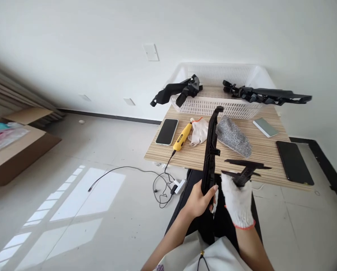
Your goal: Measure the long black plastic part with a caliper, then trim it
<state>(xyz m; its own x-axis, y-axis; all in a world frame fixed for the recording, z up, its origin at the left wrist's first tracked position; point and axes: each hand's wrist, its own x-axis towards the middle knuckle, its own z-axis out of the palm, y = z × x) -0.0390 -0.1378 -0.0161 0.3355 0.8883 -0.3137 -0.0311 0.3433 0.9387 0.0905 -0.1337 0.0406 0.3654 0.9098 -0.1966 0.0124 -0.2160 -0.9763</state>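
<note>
My bare left hand (199, 199) is wrapped round the lower end of a long black plastic part (210, 150), held upright in front of the table. My right hand (237, 199) wears a white knit glove with an orange cuff edge. Its fingers close on a smaller black plastic piece (246, 171) with several thin arms, somewhat blurred. The two pieces are apart, side by side over my lap. Beyond them on the table lie a grey fuzzy cloth (234, 136), a loose white glove (199, 131) and a yellow corded tool (182, 137).
A white plastic basket (216, 107) stands at the table's back, with black plastic parts (182, 90) jutting over its rim. Phones (167, 131) lie at both sides, beside a small green-grey box (266, 127) on the right. Cables and a power strip (180, 186) hang at left; a cardboard box (22, 146) stands farther left.
</note>
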